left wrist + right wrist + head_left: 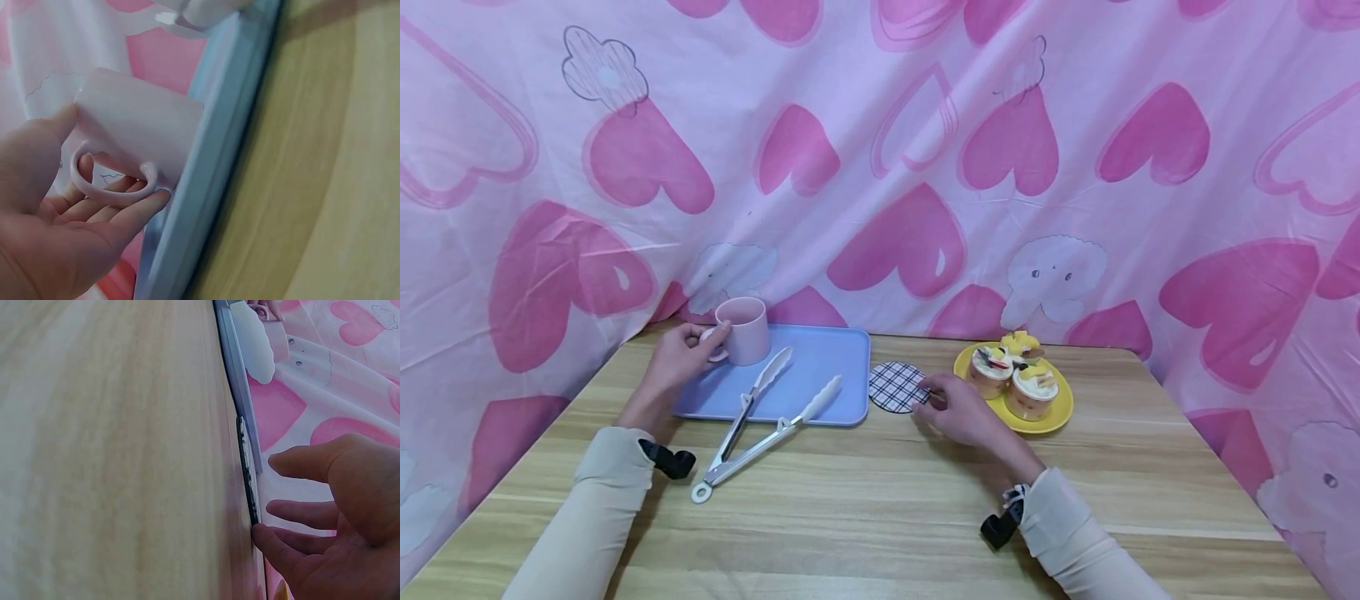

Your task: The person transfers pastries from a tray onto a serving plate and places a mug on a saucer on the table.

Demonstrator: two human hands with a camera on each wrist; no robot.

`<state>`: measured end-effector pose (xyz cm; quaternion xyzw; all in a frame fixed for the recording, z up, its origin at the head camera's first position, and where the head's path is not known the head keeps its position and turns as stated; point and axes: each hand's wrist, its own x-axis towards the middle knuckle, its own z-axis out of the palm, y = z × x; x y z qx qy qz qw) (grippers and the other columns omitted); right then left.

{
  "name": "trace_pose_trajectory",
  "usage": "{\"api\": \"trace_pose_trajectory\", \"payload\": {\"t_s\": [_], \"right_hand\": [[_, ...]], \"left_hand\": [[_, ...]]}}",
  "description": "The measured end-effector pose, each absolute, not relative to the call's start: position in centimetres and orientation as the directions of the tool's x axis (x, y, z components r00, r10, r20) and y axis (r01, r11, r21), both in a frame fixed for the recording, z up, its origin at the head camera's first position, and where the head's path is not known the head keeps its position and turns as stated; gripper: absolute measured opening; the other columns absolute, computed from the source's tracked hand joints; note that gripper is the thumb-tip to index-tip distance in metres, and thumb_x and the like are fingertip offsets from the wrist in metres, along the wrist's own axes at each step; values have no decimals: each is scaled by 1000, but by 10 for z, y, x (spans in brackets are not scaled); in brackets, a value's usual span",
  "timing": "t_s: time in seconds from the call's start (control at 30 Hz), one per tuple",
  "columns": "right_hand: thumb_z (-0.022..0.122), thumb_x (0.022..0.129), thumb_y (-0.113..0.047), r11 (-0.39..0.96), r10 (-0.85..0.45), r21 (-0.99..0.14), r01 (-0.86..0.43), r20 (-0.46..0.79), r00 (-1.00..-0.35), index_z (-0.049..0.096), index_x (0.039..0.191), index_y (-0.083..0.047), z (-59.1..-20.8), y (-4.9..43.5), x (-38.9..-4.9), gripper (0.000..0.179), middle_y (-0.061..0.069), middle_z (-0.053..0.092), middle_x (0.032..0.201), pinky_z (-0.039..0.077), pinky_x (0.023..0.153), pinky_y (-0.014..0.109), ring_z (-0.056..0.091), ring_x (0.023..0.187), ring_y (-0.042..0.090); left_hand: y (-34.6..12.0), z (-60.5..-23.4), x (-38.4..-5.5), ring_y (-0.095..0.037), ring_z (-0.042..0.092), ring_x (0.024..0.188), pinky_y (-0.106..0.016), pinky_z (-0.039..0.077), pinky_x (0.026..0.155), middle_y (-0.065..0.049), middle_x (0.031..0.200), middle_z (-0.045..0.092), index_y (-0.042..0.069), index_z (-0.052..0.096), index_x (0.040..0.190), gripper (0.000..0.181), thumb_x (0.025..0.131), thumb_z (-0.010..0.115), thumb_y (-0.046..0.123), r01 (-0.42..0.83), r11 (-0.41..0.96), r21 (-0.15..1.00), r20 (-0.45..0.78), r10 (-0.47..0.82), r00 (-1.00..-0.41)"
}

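A pink mug (747, 333) stands upright on the left part of a blue tray (820, 350). My left hand (688, 354) is at its handle; in the left wrist view the thumb meets the mug near its rim, and loosely extended fingers (125, 215) lie behind and below the handle. To the right of the tray, a round checked coaster (897, 387) lies on the table. My right hand (958, 408) is at the coaster's right edge, with a fingertip touching or nearly touching it and the thumb held apart, as the right wrist view shows.
Silver tongs with white tips (752, 454) lie spread across the tray's front edge. A yellow plate (1060, 412) with several dessert cups (1032, 392) sits just beyond the right hand. Behind the wooden table (865, 525) hangs a pink heart-patterned cloth (895, 242).
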<state>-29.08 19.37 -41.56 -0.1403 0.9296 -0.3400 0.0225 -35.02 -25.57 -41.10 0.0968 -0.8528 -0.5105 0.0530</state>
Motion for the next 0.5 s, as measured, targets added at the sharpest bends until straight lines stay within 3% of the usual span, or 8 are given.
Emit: {"api": "trace_pose_trajectory", "payload": {"t_s": [0.2,0.5], "right_hand": [[72,93,-27,725,-280,-642,-249,55,-958,63,132,-7,-416,194,-291,45,13,59,137,52,100,43,62,121,27],[72,94,-29,722,-294,-641,-261,58,-954,62,133,-7,-416,196,-292,45,13,59,138,52,101,44,61,122,26]], "left_hand": [[-256,-412,-351,-29,53,125,-30,56,90,-20,140,49,-3,52,133,70,99,50,57,-86,252,964,-43,-170,-984],[-250,-407,-352,-31,51,130,-34,53,96,-20,144,49,-5,51,132,70,99,50,57,-100,251,963,-54,-184,-981]]}}
